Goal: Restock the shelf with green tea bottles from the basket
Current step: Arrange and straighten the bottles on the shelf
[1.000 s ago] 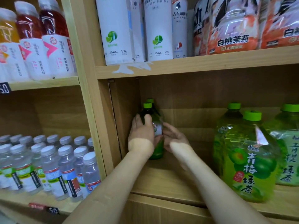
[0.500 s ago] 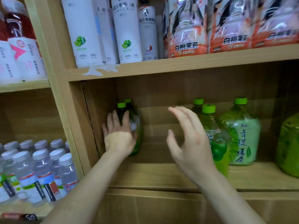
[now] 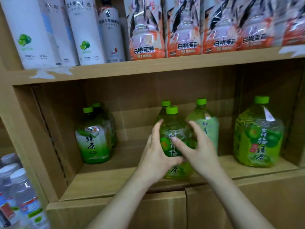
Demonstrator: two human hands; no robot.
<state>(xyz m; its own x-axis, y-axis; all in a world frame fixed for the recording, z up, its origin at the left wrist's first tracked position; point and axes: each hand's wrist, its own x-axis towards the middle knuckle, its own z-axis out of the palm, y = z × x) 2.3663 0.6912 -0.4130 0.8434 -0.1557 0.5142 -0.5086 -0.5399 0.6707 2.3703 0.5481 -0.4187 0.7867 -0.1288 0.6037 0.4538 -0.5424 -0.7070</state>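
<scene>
Head view, middle compartment of the shelf (image 3: 115, 184). Both hands meet on one large tea bottle (image 3: 173, 128), which stands upright near the front edge, between the small bottles (image 3: 94, 141) by the left wall and a far bottle (image 3: 257, 139) at the right.

The left hand (image 3: 155, 156) wraps the bottle's left side. Its fingers (image 3: 156, 129) run up toward the shoulder and its thumb crosses the lower label (image 3: 171, 152). The right hand (image 3: 199, 152) takes the right side, with its thumb across the front of the label and its fingers (image 3: 196, 129) curled at the right shoulder. Whether those fingers press this bottle or the pale bottle (image 3: 210, 129) just behind it is unclear, since the hand hides the contact. The base shows below the hands, on the wood.

The bottle is clear plastic filled with yellow-green liquid. It has a bright green cap (image 3: 171, 110) and a wrap label with green fruit and dark characters. A rear bottle (image 3: 165, 103) with the same kind of cap stands directly behind it.

Half a second earlier, the left hand lay on the small bottles in the left corner. The right hand hung open in the air before the large bottles. Now the small bottles stand free, well apart from both hands, and both hands have closed on the large bottle.

On the level above stand white bottles (image 3: 33, 30) and orange packs (image 3: 181, 30). Water bottles (image 3: 19, 187) show at lower left.
</scene>
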